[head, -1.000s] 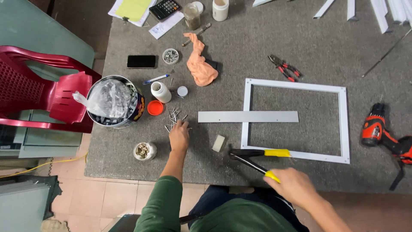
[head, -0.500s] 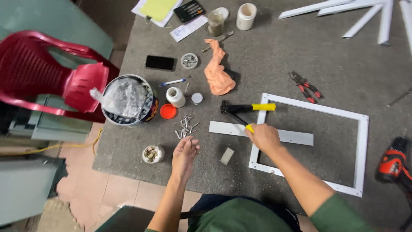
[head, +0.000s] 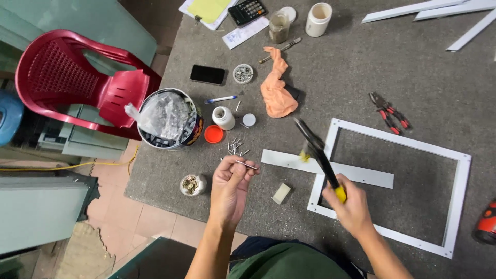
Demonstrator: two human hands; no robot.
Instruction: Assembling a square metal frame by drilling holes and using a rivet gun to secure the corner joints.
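A thin steel nail (head: 247, 165) lies pinched between the thumb and fingertips of the left hand (head: 231, 187), held level just above the grey stone bench (head: 361, 72), with its tip pointing toward the flat white strip (head: 361, 174). The rest of that hand is curled in, palm up. The right hand (head: 352, 209) is closed around the yellow grip of a black-headed hammer (head: 316, 151), which is raised and blurred, its head hanging over the left end of the white strip and the near corner of the white rectangular frame (head: 460, 191). The strip lies across the frame's left rail.

Just above the left hand a small loose pile of nails (head: 235, 147) is scattered on the bench, with an orange cap (head: 213, 134) and a small white bottle (head: 223, 118) beside it. A small pale block (head: 281, 193) sits between the two hands. A little glass jar of screws (head: 191, 184) stands left of the left hand, near the bench edge. Farther off are a round tin lined with crumpled plastic (head: 168, 119), an orange rag (head: 277, 85), a black phone (head: 207, 74) and red-handled pliers (head: 388, 110). A red plastic chair (head: 72, 82) stands beside the bench.
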